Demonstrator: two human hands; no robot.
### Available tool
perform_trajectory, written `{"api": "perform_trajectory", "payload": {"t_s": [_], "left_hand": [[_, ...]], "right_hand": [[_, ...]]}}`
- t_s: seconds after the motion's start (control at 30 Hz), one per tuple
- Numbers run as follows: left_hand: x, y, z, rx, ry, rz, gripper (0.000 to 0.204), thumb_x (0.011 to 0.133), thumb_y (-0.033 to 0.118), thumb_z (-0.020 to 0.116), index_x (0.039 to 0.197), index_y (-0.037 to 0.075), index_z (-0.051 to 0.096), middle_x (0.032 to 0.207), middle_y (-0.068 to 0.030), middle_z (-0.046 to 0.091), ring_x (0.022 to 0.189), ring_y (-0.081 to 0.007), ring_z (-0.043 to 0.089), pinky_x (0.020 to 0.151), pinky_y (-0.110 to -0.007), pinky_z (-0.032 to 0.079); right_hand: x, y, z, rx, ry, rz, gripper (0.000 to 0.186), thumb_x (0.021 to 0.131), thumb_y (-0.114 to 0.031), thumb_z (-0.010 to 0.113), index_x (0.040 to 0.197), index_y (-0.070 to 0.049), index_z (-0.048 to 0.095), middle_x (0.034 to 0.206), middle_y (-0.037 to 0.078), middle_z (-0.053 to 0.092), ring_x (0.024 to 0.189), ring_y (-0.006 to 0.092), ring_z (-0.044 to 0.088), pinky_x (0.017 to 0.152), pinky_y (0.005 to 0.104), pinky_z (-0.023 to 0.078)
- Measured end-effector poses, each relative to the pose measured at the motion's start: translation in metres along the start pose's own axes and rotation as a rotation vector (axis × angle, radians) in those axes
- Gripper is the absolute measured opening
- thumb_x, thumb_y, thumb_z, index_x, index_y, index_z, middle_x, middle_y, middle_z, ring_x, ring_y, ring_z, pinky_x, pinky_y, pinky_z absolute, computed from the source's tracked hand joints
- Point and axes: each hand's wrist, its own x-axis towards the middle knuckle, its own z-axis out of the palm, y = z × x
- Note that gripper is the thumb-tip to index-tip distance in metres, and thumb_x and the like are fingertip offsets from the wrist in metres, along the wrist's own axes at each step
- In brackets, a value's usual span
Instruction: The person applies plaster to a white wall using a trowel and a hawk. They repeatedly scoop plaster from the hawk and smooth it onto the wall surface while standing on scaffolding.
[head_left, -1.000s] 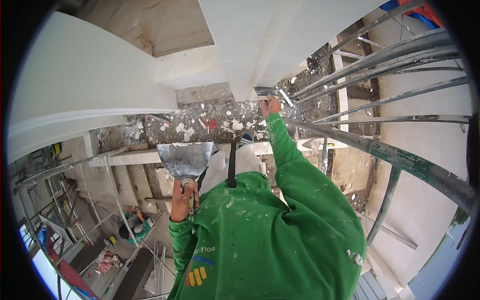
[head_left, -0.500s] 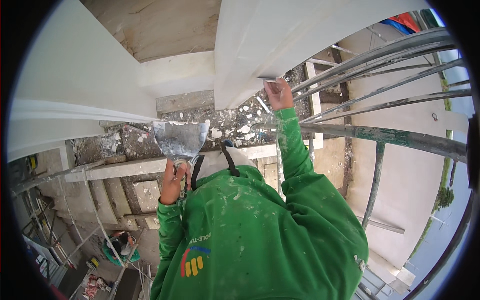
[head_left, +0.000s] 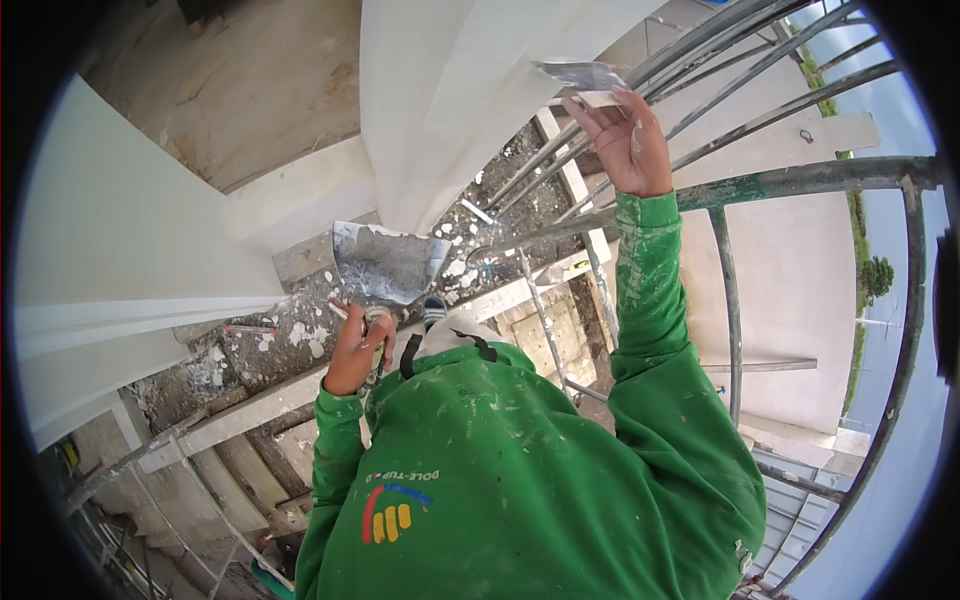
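Observation:
My left hand (head_left: pixel 360 350) is closed around the handle of a wide metal putty knife (head_left: pixel 390 262). Grey-white smears cover its broad, flat blade, and the grip is mostly hidden by my fingers. Up by the edge of the white column (head_left: pixel 440 90), my right hand (head_left: pixel 632 148) grips a smaller metal scraper (head_left: pixel 582 76). Its thin blade points up and left, close to the column's smooth face. I cannot tell whether the blade touches the surface. Both green sleeves are spotted with dried white compound.
Metal scaffold rails (head_left: pixel 830 175) run along the right side. Below lies a dark plank platform (head_left: pixel 300 325) strewn with white flakes, edged by a pale timber (head_left: pixel 230 425). A white wall (head_left: pixel 140 220) stands at left, and open ground lies far below.
My right hand has moved up and right with the scraper, and more of its blade shows. My view has turned; the left hand still holds the wide putty knife.

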Motion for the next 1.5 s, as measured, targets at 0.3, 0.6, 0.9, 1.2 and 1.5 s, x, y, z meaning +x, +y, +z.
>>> {"api": "perform_trajectory", "payload": {"t_s": [0.3, 0.6, 0.9, 1.2, 1.5], "left_hand": [[0.005, 0.037, 0.031, -0.744, -0.506, -0.161, 0.033, 0.097, 0.023, 0.053, 0.12, 0.004, 0.039, 0.076, -0.0099, 0.042, 0.053, -0.0161, 0.046, 0.031, -0.026, 0.039], [0.008, 0.065, 0.026, -0.305, -0.211, 0.002, 0.032, 0.098, 0.018, 0.051, 0.125, 0.005, 0.04, 0.075, -0.0081, 0.046, 0.055, -0.0145, 0.051, 0.041, -0.026, 0.043], [-0.049, -0.194, -0.073, 0.582, 0.717, -0.209, 0.032, 0.094, 0.019, 0.055, 0.118, 0.001, 0.042, 0.074, -0.0074, 0.054, 0.055, -0.0139, 0.049, 0.052, -0.029, 0.043], [-0.258, -0.373, -0.003, 0.631, 0.836, -1.075, 0.076, 0.083, 0.018, 0.065, 0.144, -0.003, 0.025, 0.123, -0.0265, 0.046, 0.11, -0.0387, 0.045, 0.087, -0.046, 0.041], [-0.209, -0.412, -0.025, 0.164, 1.021, -0.851, 0.079, 0.082, 0.011, 0.061, 0.147, 0.002, 0.017, 0.081, -0.0151, 0.049, 0.065, -0.0242, 0.044, 0.053, -0.039, 0.039]], "right_hand": [[-0.175, 0.048, 0.05, -0.998, -0.177, -0.556, 0.029, 0.093, -0.003, 0.051, 0.121, 0.004, 0.055, 0.118, 0.022, 0.058, 0.11, 0.0303, 0.059, 0.089, 0.0362, 0.047], [-0.106, 0.211, -0.115, -0.266, 0.242, 0.432, 0.011, 0.09, -0.01, 0.055, 0.094, 0.0, 0.056, 0.086, 0.006, 0.057, 0.077, 0.0196, 0.061, 0.07, 0.035, 0.056], [0.012, 0.393, -0.23, 0.252, 0.447, 0.606, 0.013, 0.086, 0.001, 0.049, 0.098, 0.005, 0.046, 0.094, 0.016, 0.051, 0.091, 0.0327, 0.057, 0.093, 0.0601, 0.049], [0.063, 0.411, -0.211, 0.401, 0.427, 0.539, 0.032, 0.082, -0.001, 0.05, 0.112, 0.009, 0.046, 0.116, 0.024, 0.051, 0.111, 0.0377, 0.053, 0.101, 0.0544, 0.046], [0.055, 0.274, -0.132, 0.371, 0.272, 0.452, 0.025, 0.082, 0.0, 0.056, 0.105, 0.008, 0.051, 0.114, 0.022, 0.053, 0.114, 0.0338, 0.05, 0.106, 0.0541, 0.042]]}}
